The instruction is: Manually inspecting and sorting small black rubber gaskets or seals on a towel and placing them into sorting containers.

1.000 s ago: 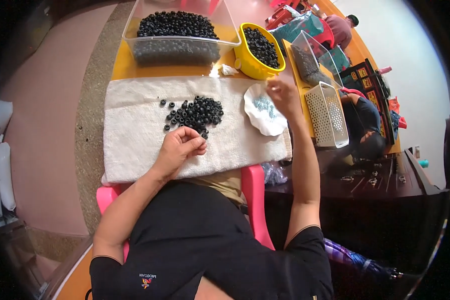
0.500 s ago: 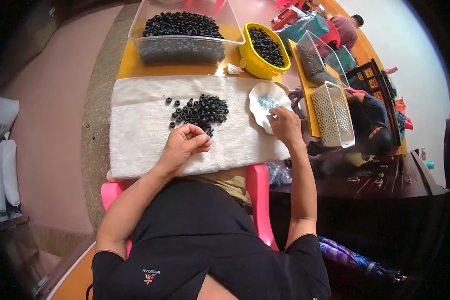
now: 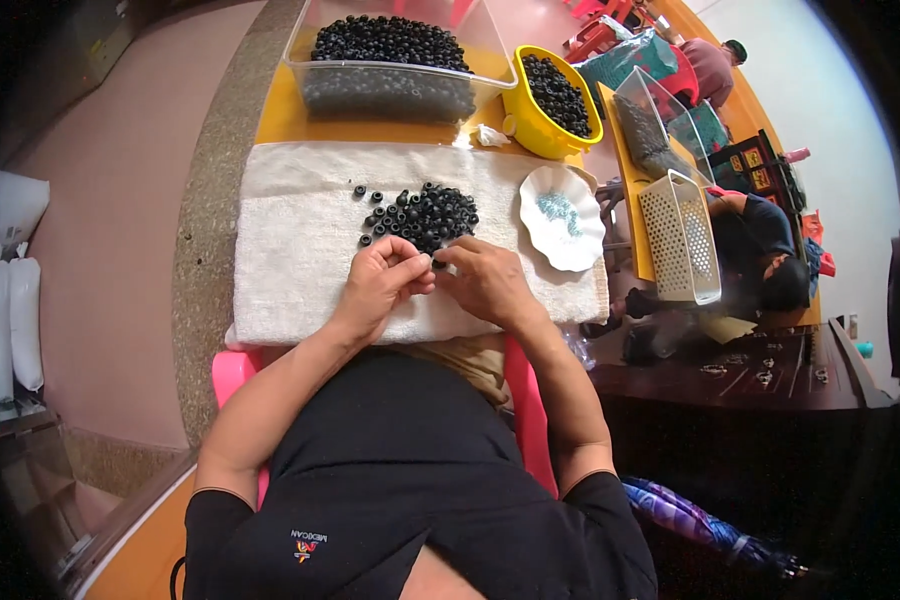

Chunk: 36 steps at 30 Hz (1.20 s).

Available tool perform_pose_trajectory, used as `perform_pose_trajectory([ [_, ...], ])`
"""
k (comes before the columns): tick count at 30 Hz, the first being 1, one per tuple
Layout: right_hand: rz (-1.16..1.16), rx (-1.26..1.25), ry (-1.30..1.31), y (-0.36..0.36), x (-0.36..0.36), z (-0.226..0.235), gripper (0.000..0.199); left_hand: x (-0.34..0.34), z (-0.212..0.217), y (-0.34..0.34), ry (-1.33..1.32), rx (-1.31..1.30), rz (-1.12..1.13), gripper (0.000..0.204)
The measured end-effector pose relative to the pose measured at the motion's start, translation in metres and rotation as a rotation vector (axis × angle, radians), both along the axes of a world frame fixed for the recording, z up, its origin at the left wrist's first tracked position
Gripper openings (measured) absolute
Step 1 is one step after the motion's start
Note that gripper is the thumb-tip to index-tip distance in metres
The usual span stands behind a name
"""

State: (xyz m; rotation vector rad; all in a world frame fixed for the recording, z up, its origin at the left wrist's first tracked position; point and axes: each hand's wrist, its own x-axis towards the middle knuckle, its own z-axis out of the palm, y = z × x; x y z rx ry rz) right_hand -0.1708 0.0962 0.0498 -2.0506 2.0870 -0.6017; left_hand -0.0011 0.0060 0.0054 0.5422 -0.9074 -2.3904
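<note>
At the far left, pale bags (image 3: 10,320) run into the dark lens rim, which cuts them off. A white cloth (image 3: 285,250) lies on the table, its near edge partly covered by the person's 2 forearms. Beyond it stands a clear bin (image 3: 488,65), its far side cut off by the top edge, with dark pieces inside blurred through the front wall.

The left hand (image 3: 375,287) has its thumb and forefinger brought narrowly together; whether anything sits between them is too small to tell. Just beyond, on the cloth, lies the heap of black pieces (image 3: 438,215): small, rounded and glossy, some showing a round hole, with a few strays to its left. The right hand (image 3: 490,282) covers the heap's near right edge; its thumb and forefinger are close together beside the left fingertips, and their hold cannot be made out.

Farther right, a yellow tub (image 3: 540,138) holds similar pieces. A white scalloped dish (image 3: 570,260) carries tiny pale-blue bits (image 3: 558,210), too fine to distinguish singly. A perforated basket (image 3: 685,240) partly hides a bent-over person (image 3: 755,225).
</note>
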Motion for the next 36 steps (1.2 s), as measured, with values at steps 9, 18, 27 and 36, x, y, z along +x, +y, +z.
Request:
perform_pose_trajectory([
  [9, 0.033, -0.051, 0.109, 0.005, -0.004, -0.016, 0.018, -0.001, -0.002, 0.0, -0.003, 0.016, 0.011, 0.008],
  [18, 0.095, -0.402, -0.28, 0.012, 0.015, 0.0, 0.026, -0.003, -0.002, 0.004, -0.096, -0.188, -0.045, 0.015],
  [27, 0.038, -0.372, -0.376, 0.019, 0.017, -0.006, 0.029, 0.001, 0.004, 0.002, -0.078, -0.206, -0.135, 0.013],
  [36, -0.008, -0.533, -0.305, 0.018, 0.028, -0.019, 0.03, 0.001, 0.001, 0.0, -0.047, -0.084, -0.113, 0.014],
])
